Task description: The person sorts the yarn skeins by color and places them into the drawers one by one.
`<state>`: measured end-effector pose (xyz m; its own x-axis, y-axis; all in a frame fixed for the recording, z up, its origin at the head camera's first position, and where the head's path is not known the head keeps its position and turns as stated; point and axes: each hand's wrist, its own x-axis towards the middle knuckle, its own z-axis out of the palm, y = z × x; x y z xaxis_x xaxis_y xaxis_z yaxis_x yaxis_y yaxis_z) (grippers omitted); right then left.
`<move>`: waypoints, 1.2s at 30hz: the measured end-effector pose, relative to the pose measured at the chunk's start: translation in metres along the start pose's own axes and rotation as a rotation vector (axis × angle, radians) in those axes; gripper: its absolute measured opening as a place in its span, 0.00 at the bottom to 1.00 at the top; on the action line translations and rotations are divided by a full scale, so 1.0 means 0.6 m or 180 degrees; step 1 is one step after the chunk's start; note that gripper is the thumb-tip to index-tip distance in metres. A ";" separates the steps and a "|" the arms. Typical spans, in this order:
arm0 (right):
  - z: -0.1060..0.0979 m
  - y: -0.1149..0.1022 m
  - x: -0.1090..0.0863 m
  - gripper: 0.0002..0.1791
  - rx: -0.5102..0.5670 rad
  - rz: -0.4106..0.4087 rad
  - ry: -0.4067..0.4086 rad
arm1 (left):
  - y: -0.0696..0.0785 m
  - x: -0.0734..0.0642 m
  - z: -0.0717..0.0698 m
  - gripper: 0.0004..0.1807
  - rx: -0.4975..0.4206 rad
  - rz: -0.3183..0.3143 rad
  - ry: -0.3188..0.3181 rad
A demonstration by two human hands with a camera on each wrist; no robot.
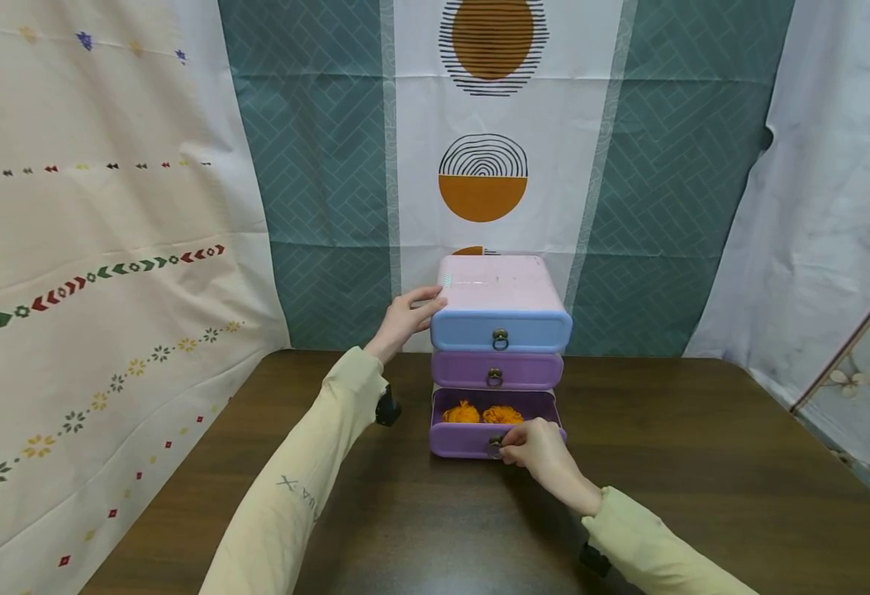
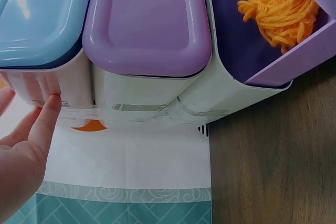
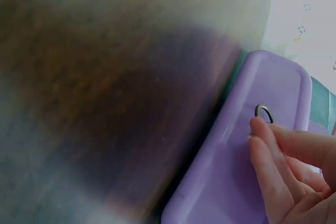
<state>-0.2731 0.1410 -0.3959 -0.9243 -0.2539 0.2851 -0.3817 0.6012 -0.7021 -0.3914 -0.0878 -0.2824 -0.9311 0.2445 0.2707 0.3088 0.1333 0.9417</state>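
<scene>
A small drawer unit with a pink top (image 1: 497,283) stands on the table, its blue top drawer (image 1: 501,331) and purple middle drawer (image 1: 497,371) closed. The purple bottom drawer (image 1: 457,440) is pulled out, showing two orange yarn balls (image 1: 461,412) inside. My right hand (image 1: 546,456) pinches the metal ring pull (image 3: 264,112) on that drawer's front; part of the ring is hidden by the fingers. Against the unit's upper left side rests my left hand (image 1: 405,318), fingers extended and touching the wall below the rim, as the left wrist view shows.
The unit sits near the back of the dark wooden table (image 1: 405,512). Behind it hangs a green and white patterned curtain (image 1: 330,165). Light cloths hang at the left (image 1: 107,248) and the right (image 1: 799,248).
</scene>
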 end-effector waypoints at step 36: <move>0.010 0.020 0.056 0.08 0.0074 0.0324 0.0428 | -0.007 0.005 0.002 0.26 0.0076 0.0047 0.0071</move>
<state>-0.3087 0.1351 -0.3985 -0.9513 -0.0879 0.2955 -0.2873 0.6004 -0.7463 -0.3951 -0.0863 -0.2861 -0.9304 0.2251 0.2892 0.3268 0.1526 0.9327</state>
